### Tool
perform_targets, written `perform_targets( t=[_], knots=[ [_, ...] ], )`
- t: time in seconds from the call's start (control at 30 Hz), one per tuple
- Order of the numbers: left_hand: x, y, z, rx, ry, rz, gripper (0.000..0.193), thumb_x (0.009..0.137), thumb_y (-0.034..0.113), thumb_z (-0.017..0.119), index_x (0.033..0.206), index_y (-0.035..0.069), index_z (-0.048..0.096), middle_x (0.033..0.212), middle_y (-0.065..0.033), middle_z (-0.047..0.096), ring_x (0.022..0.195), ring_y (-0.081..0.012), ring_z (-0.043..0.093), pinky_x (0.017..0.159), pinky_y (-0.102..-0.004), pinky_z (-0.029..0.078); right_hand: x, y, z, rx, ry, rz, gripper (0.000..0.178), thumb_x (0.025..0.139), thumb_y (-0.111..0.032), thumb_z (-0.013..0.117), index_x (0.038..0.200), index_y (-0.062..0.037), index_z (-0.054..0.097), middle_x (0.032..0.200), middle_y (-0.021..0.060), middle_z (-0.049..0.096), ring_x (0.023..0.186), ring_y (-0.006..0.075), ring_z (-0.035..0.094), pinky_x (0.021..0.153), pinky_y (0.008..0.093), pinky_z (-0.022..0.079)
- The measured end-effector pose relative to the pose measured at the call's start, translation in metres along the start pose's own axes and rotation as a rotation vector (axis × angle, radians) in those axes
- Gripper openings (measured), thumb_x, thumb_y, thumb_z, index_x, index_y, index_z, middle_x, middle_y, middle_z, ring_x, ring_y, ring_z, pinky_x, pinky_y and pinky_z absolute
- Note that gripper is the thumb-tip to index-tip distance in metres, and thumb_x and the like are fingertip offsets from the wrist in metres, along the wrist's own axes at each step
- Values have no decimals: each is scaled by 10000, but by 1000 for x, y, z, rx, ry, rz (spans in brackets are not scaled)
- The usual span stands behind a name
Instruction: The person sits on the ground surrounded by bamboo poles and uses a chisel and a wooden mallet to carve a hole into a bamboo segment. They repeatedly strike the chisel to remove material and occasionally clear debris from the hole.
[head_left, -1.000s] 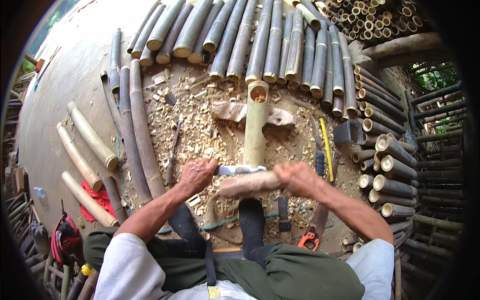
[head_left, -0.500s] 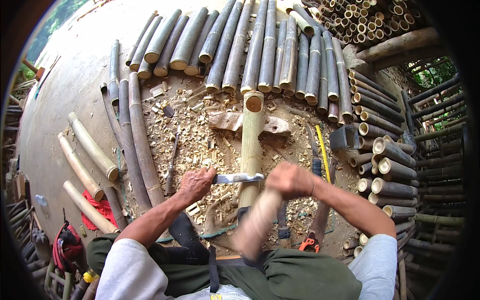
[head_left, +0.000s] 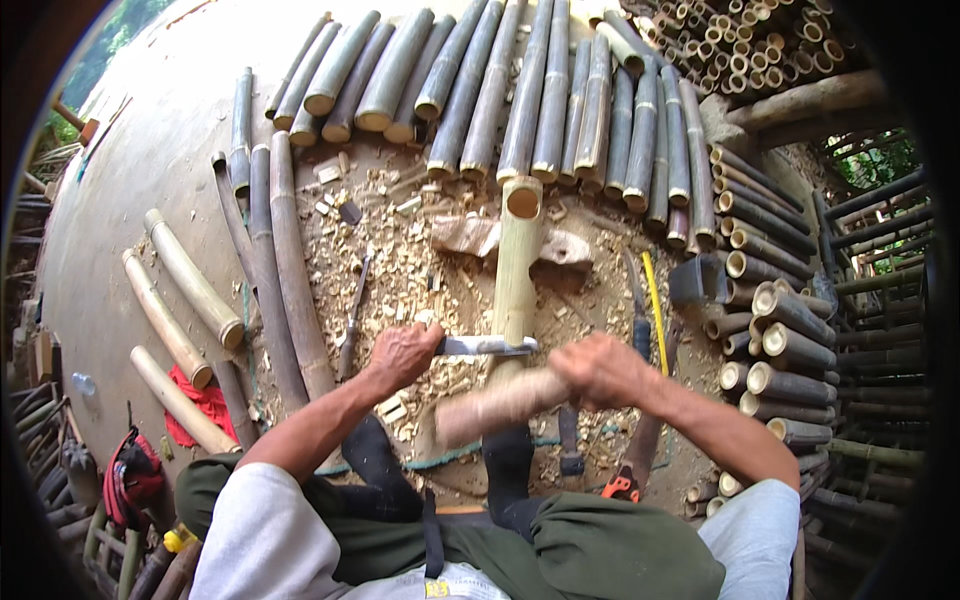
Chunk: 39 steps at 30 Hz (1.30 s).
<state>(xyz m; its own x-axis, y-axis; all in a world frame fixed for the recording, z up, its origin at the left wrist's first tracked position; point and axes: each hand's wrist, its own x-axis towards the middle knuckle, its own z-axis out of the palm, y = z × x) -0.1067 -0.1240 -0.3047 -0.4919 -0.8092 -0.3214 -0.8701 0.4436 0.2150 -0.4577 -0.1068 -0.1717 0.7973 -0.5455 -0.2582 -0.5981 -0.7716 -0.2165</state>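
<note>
My left hand [head_left: 405, 355] is closed round the handle of a knife [head_left: 482, 346], which the fist mostly hides. The blade lies crosswise over the near part of a pale, peeled bamboo tube [head_left: 516, 275]. That tube points away from me, its open far end showing a cut mouth, and it rests across a rough wooden block [head_left: 467, 235]. My right hand [head_left: 600, 370] grips a thick wooden mallet [head_left: 505, 407], blurred by motion. The mallet's head points left, on the near side of the blade and apart from it.
Dark bamboo poles [head_left: 450, 95] lie in a row beyond. Wood chips [head_left: 410, 300] cover the ground. To the right are a yellow strip [head_left: 655, 310], an orange-handled saw [head_left: 622, 484], a black container [head_left: 690, 282] and stacked bamboo [head_left: 790, 350]. Peeled bamboo pieces [head_left: 195, 280] lie left, by a red cloth [head_left: 205, 405].
The mallet has swung from pointing down toward me to pointing left, closer to the knife. My right hand has shifted slightly right and lower. The whole view has turned a little.
</note>
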Motion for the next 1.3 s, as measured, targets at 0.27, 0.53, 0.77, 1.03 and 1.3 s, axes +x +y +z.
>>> perform_targets(
  t=[0.27, 0.53, 0.77, 1.03, 1.3],
  knots=[
    [-4, 1, 1, 5, 135, 67, 189, 1060, 249, 523, 1061, 63, 557, 906, -116, 656, 746, -238, 683, 641, -429, 540, -84, -27, 6, 110, 269, 678, 684, 707, -220, 864, 1264, -15, 525, 1003, 190, 651, 815, 396, 712, 717, 498, 622],
    [11, 1, 3, 11, 71, 36, 245, 1117, 206, 422, 990, 29, 535, 764, -109, 628, 582, -212, 626, 509, -402, 518, -76, 42, 37, 56, -170, 1122, 662, 776, -342, 888, 1258, 29, 628, 1149, 269, 738, 1081, 414, 729, 947, 506, 595],
    [19, -9, -32, -237, -145, 167, 185, 1005, 223, 636, 941, 53, 672, 732, -99, 674, 691, -239, 672, 603, -454, 526, -65, 47, 21, 68, -178, 1136, 597, 733, -330, 887, 1158, 37, 684, 1166, 280, 738, 1112, 432, 713, 959, 513, 574],
    [50, -34, -85, -741, 0, 169, 429, 984, 457, 746, 1013, 32, 690, 801, -75, 675, 676, -174, 577, 613, -389, 480, -147, 69, 85, 529, 95, 1075, 682, 666, -284, 873, 1243, -14, 627, 1148, 268, 728, 1095, 452, 705, 934, 499, 545],
    [89, 23, -78, -987, 252, 38, 309, 1039, 313, 698, 1068, 11, 752, 749, -48, 652, 708, -135, 595, 635, -351, 486, -127, 23, 139, 609, 234, 1282, 655, 753, -184, 827, 1314, -42, 520, 1147, 291, 721, 1120, 473, 692, 949, 523, 532]
  ],
)
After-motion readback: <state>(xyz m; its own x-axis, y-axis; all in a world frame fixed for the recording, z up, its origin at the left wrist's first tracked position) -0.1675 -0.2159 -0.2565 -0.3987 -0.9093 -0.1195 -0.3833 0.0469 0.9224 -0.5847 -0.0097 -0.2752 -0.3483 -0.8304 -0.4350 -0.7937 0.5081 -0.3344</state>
